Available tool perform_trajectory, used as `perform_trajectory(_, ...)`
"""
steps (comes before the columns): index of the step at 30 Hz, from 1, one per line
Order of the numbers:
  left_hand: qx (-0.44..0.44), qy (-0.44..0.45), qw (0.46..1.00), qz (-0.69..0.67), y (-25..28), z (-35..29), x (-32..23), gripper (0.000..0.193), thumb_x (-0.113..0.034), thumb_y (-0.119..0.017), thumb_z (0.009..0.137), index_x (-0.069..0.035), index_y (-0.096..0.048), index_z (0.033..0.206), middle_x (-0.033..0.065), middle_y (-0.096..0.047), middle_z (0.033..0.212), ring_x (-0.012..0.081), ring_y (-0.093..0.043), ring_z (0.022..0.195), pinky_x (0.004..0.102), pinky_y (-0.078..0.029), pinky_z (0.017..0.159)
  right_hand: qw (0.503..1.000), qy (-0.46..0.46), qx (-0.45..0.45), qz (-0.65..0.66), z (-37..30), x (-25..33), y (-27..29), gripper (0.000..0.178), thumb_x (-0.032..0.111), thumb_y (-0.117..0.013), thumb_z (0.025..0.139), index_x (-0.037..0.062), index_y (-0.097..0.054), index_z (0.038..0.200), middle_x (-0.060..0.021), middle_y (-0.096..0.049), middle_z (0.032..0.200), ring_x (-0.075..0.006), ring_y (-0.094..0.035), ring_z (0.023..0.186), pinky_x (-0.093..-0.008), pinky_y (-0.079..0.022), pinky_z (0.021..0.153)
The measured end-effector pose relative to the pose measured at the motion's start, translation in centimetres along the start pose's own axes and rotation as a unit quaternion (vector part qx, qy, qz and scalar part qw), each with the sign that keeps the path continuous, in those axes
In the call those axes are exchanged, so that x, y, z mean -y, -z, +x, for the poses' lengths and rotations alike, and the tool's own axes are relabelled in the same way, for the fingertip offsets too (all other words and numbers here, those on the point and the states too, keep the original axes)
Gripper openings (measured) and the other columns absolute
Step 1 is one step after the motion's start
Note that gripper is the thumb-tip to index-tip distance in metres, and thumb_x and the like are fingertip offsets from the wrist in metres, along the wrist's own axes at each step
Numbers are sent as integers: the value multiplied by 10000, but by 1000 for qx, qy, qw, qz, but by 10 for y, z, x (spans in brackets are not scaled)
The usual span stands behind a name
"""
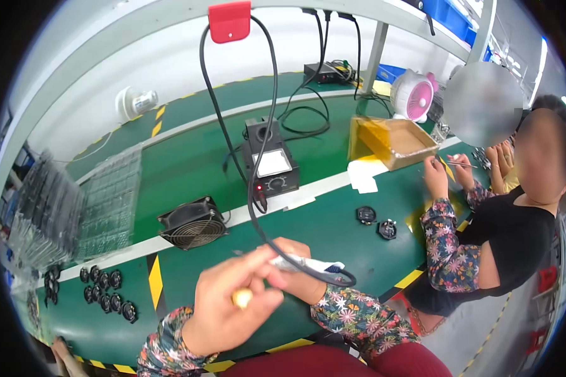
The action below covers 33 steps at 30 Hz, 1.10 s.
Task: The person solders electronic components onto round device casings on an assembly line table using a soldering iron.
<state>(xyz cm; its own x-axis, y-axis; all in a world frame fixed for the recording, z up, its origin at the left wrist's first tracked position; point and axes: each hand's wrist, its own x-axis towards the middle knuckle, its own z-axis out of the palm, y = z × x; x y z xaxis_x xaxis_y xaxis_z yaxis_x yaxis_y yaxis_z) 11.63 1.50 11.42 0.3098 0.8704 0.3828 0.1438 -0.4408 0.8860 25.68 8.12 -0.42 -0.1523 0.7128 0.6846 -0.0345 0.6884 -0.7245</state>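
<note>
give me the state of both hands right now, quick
Left hand: fingers curled, holding a small yellow piece.
Right hand: closed, holding a white-wrapped handle.

The cooling fan (195, 227) sits left of the control box (277, 183).

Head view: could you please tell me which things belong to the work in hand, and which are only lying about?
Probably in the work:
white handle, at the right hand
its dark cord
small yellow thing, in the left hand
black box with red light

Apparently only lying about:
black fan
pink-and-white fan
cardboard box
</note>
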Motion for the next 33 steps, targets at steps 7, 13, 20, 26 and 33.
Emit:
perform_trajectory(7, 85, 47, 991, -95, -19, 46, -47, 377, -93, -615, 838, 37, -546, 1185, 90, -659, 843, 87, -599, 674, 215, -463, 573, 990, 23, 106, -89, 3, 17, -7, 139, 113, -714, 769, 45, -614, 837, -73, -627, 744, -188, -626, 645, -295, -485, 580)
perform_trajectory(13, 197, -171, 940, 221, -53, 74, -65, 179, -118, -662, 785, 8, -604, 898, 135, -625, 718, 285, -628, 646, 365, -499, 576, 985, 50, 145, -83, 8, 32, -18, 130, 103, -712, 765, 43, -613, 825, -76, -628, 743, -199, -626, 648, -302, -487, 582)
perform_trajectory(20, 390, -99, 815, 417, -73, 95, -73, 172, -153, -622, 764, 16, -607, 735, 179, -617, 724, 353, -613, 704, 441, -489, 624, 985, 43, 153, -66, 3, 45, -9, 121, 91, -709, 759, 41, -612, 812, -79, -630, 742, -211, -627, 651, -309, -488, 585)
perform_trajectory(26, 305, -149, 811, 477, -55, 107, -84, 261, -276, -679, 752, -21, -625, 724, 166, -615, 708, 349, -620, 725, 434, -500, 652, 983, 47, 164, -68, 4, 57, -4, 113, 81, -706, 754, 39, -612, 800, -82, -631, 742, -222, -627, 653, -316, -490, 587)
perform_trajectory(33, -18, -242, 842, 481, 24, 118, -105, 207, -199, -679, 750, 0, -632, 716, 184, -604, 692, 371, -588, 678, 412, -469, 624, 1000, 18, 10, 14, 27, 62, -9, 81, 51, -677, 777, -4, -641, 824, -88, -657, 744, -131, -634, 662, -247, -493, 586)
